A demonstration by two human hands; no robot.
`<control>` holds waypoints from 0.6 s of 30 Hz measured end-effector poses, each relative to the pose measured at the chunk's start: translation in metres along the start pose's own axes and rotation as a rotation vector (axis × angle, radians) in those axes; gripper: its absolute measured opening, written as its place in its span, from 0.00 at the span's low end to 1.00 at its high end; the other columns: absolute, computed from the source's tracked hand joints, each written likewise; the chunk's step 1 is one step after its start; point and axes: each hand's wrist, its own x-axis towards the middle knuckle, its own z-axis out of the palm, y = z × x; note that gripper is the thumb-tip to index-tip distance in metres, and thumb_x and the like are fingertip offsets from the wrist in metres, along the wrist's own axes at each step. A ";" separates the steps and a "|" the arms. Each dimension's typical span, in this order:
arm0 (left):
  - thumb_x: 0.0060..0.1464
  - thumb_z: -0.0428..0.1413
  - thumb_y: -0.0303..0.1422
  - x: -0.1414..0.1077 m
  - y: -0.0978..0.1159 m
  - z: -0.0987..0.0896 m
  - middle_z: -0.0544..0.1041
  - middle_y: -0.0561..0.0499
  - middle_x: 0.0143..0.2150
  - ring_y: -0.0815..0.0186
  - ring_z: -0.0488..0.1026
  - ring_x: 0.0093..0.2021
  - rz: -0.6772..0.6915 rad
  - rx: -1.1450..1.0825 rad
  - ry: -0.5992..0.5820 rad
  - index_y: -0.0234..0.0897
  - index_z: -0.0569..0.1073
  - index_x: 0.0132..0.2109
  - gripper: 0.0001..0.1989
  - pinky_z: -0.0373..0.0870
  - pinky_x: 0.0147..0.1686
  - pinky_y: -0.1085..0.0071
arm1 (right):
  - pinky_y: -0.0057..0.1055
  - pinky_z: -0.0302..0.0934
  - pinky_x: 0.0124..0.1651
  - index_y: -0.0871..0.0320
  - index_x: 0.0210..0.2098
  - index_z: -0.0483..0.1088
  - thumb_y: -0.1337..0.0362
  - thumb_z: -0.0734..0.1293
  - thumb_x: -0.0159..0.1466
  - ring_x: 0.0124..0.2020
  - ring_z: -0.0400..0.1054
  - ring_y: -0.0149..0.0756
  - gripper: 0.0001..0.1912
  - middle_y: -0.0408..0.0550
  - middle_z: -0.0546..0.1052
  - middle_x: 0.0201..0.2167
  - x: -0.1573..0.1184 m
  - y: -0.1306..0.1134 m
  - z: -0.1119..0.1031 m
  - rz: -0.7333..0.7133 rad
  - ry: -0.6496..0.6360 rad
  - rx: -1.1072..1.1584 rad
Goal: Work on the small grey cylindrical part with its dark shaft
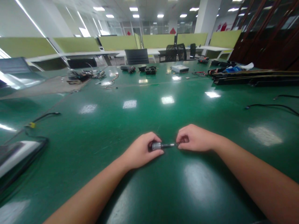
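My left hand (144,151) is closed around the handle of a screwdriver (157,146), which has a grey collar and a thin dark shaft with a silvery tip. The tool lies nearly level, low over the green tabletop, its tip pointing right. Just past that tip, my right hand (190,139) has its thumb and fingers pinched together. Something small and dark shows at those fingertips, too small and blurred to name. A narrow gap seems to separate it from the tip.
Black cables (273,105) lie at the right, and another cable (46,115) at the left near a pale device (20,155). Far back on the green table (144,121) are a silver box (179,68), black parts (150,70) and long dark bars (257,77).
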 end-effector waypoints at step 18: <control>0.55 0.63 0.40 0.003 0.002 0.001 0.76 0.51 0.39 0.64 0.71 0.37 -0.004 0.005 -0.003 0.38 0.74 0.43 0.12 0.66 0.37 0.69 | 0.26 0.61 0.34 0.59 0.36 0.80 0.64 0.72 0.60 0.30 0.70 0.30 0.07 0.45 0.78 0.31 0.005 0.000 0.007 0.016 0.078 0.053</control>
